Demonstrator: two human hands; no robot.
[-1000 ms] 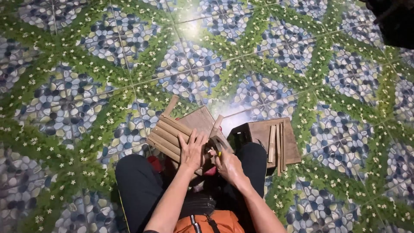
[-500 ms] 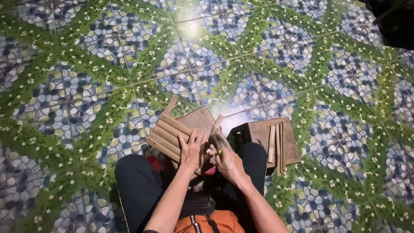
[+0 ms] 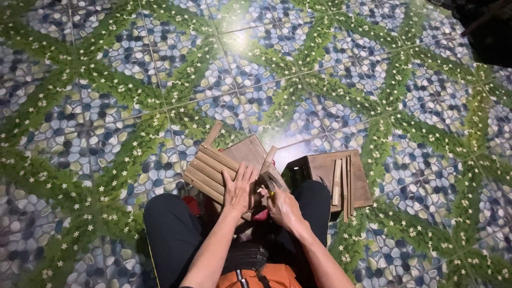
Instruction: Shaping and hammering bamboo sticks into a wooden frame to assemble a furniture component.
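Observation:
A wooden slat panel (image 3: 213,168), made of several brown strips fixed side by side on a board, rests on the floor in front of my knees. My left hand (image 3: 238,189) presses flat on its near edge with fingers spread. Close to the right of it, my right hand (image 3: 282,205) is closed around a small tool with a yellow tip (image 3: 270,193), held against the panel's right corner. A loose slat (image 3: 268,158) sticks up just above the hands.
To the right a wooden board (image 3: 362,184) lies on a dark crate (image 3: 296,170), with a few thin sticks (image 3: 341,184) on top. The floor is glossy tile (image 3: 106,106) with pebble and leaf patterns. A dark object (image 3: 485,26) fills the top right corner.

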